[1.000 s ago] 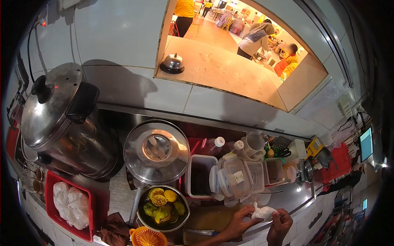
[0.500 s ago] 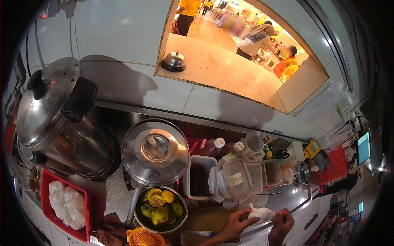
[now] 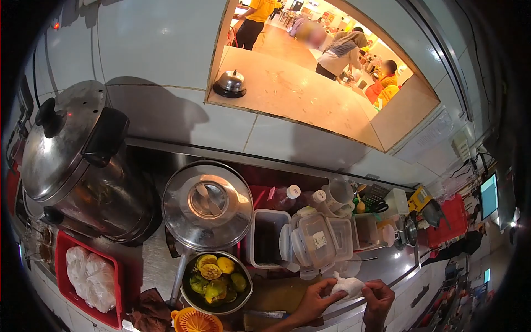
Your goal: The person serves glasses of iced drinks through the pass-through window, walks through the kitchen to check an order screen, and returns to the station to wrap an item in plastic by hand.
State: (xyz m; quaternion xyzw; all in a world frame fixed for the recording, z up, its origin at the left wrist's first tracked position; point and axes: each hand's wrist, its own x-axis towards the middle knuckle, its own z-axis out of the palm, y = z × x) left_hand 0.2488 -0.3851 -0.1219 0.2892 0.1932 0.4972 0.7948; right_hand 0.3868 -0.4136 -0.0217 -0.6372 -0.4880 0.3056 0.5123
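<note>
A small white plastic bag (image 3: pixel 348 286) with a twisted top is held up at the lower right, in front of the counter's edge. My left hand (image 3: pixel 316 301) pinches its left side between thumb and fingers. The fingertips of my right hand (image 3: pixel 379 299) close on the bag's right end. Just behind the bag lie clear lidded plastic containers (image 3: pixel 321 239). To the left of my left hand is a bowl of cut green and yellow citrus (image 3: pixel 218 280), with an orange juicer (image 3: pixel 197 321) below it.
A large steel urn (image 3: pixel 94 171) stands at the left, above a red tray (image 3: pixel 62 265) with filled plastic bags. A lidded pan (image 3: pixel 207 205) sits mid-counter. Behind are bottles (image 3: pixel 286 196) and a serving window with a bell (image 3: pixel 230 83). Several people are beyond it.
The white bag has shifted slightly left and looks rounder. My right hand's fingers have moved a little, still at its right end. The camera view has shifted slightly.
</note>
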